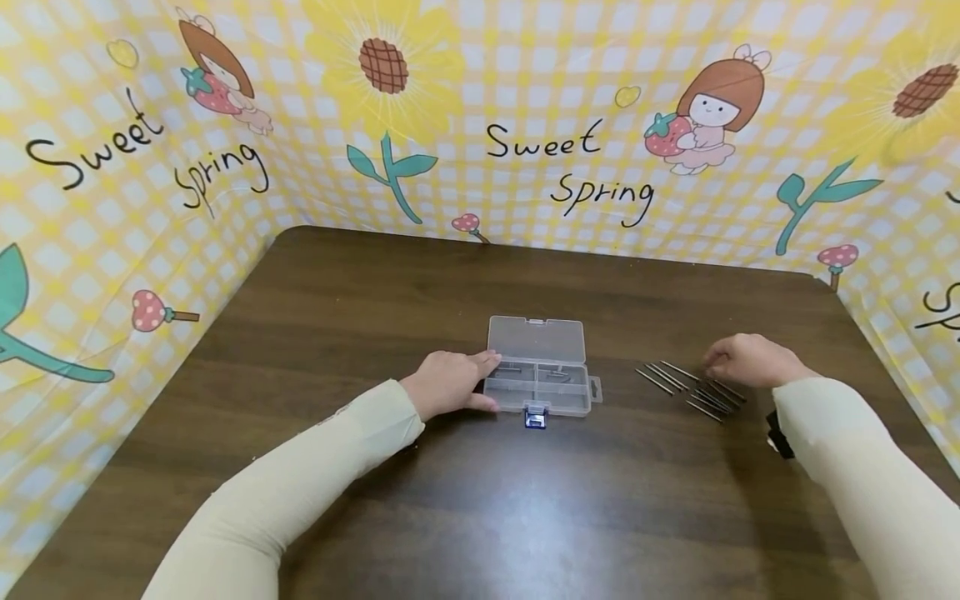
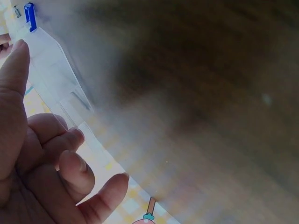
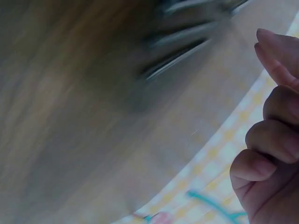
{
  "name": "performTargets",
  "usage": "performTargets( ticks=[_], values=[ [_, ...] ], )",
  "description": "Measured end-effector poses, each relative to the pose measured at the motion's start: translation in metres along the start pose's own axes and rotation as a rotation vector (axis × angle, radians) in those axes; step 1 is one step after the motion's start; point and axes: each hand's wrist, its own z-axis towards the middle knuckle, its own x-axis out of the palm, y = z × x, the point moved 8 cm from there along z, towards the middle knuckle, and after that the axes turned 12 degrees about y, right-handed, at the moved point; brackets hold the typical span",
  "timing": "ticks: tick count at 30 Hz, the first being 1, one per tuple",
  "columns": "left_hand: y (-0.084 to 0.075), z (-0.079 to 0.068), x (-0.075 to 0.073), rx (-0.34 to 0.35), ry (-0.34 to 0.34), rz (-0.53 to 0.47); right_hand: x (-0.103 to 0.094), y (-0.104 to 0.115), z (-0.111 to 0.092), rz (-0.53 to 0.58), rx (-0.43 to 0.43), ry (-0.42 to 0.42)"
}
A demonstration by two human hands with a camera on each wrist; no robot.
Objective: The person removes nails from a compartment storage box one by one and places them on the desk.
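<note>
A clear plastic compartment box (image 1: 561,408) lies on the table with its lid (image 1: 537,340) raised at the far side and a blue latch (image 1: 536,417) at the front. Small metal pieces (image 1: 557,374) lie in its back compartments. My left hand (image 1: 450,383) holds the box's left end, thumb at the front corner and fingers farther back. To the right, several thin metal rods (image 1: 654,382) are scattered. Beside their far right end is my right hand (image 1: 753,360), fingers curled; its thumb and index fingertips come together in the right wrist view, with nothing visible between them.
The brown wooden table (image 1: 360,300) has cloth walls (image 1: 525,100) with a yellow check print along its back and sides. A hanging tab (image 1: 596,389) juts from the box's right side, toward the rods.
</note>
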Motion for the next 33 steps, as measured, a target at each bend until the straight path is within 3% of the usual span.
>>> performTargets(
  ticks=[6, 12, 21, 26, 33],
  values=[
    [0.001, 0.0, 0.002, -0.01, 0.025, -0.013, -0.009, 0.05, 0.022, -0.016, -0.085, -0.025],
    [0.002, -0.001, 0.001, -0.006, 0.022, -0.018, -0.012, 0.114, 0.056, -0.033, -0.188, -0.05],
    [0.0, 0.0, 0.0, 0.01, -0.02, -0.022, 0.002, 0.203, 0.095, -0.165, -0.274, 0.053],
    [0.0, 0.0, -0.001, 0.006, -0.009, -0.016, 0.009, 0.228, 0.106, -0.275, -0.279, 0.092],
    [0.002, 0.0, 0.0, 0.001, -0.003, -0.014, 0.014, 0.244, 0.116, -0.374, -0.28, 0.083]
  ],
)
